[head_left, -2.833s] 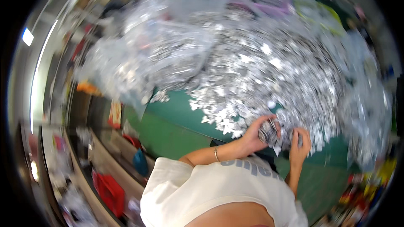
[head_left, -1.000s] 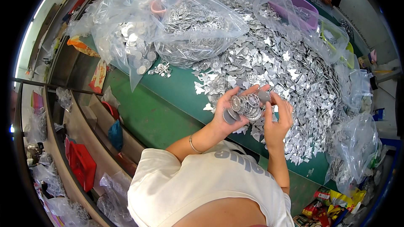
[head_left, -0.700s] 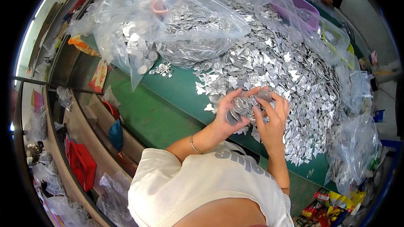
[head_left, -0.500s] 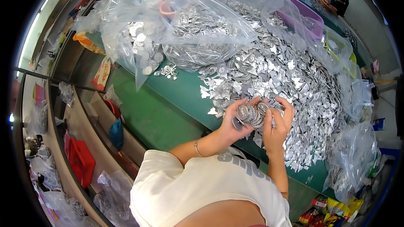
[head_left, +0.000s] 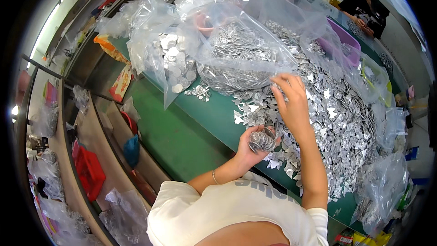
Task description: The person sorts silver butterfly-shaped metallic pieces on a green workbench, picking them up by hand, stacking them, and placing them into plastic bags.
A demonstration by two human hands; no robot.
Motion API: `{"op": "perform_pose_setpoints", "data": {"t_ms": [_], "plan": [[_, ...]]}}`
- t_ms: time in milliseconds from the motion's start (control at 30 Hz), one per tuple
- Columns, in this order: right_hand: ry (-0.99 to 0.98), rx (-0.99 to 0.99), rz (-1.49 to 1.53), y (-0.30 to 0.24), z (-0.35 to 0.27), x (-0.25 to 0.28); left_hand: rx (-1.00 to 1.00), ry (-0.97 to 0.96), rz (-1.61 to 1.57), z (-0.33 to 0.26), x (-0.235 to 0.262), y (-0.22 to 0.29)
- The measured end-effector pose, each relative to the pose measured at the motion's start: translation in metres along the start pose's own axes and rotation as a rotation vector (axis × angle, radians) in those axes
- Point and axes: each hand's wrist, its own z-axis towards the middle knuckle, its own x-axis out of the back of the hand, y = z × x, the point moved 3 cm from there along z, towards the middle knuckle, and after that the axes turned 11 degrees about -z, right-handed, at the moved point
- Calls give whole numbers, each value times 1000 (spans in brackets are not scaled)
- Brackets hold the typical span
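My left hand (head_left: 253, 145) holds a stack of small round silver pieces (head_left: 261, 140) just above the green table (head_left: 214, 114). My right hand (head_left: 289, 100) reaches forward over a big heap of silver butterfly-shaped cutouts (head_left: 337, 109), fingers bent at the edge of a clear plastic bag of silver pieces (head_left: 239, 57). I cannot tell whether its fingertips pinch anything.
Another clear bag of round silver discs (head_left: 170, 61) lies at the left. A purple tray (head_left: 339, 41) sits behind the heap, and another person (head_left: 364, 9) works at the far right. More bags (head_left: 380, 191) hang at the right edge. Shelves with red items (head_left: 88, 171) run down the left.
My right hand has left the stack in my left hand and reached forward to the bag's edge. The left hand has stayed holding the stack.
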Motion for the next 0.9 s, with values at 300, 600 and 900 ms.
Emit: {"op": "perform_pose_setpoints", "data": {"t_ms": [300,600,900], "plan": [[-296,-357,152,27,-143,31,-9,26,-8,1,7,24],[-194,-344,-75,15,-202,38,99,-25,158,-7,13,12],[-159,-291,214,4,-191,27,230,106,176,-8,33,-24]]}}
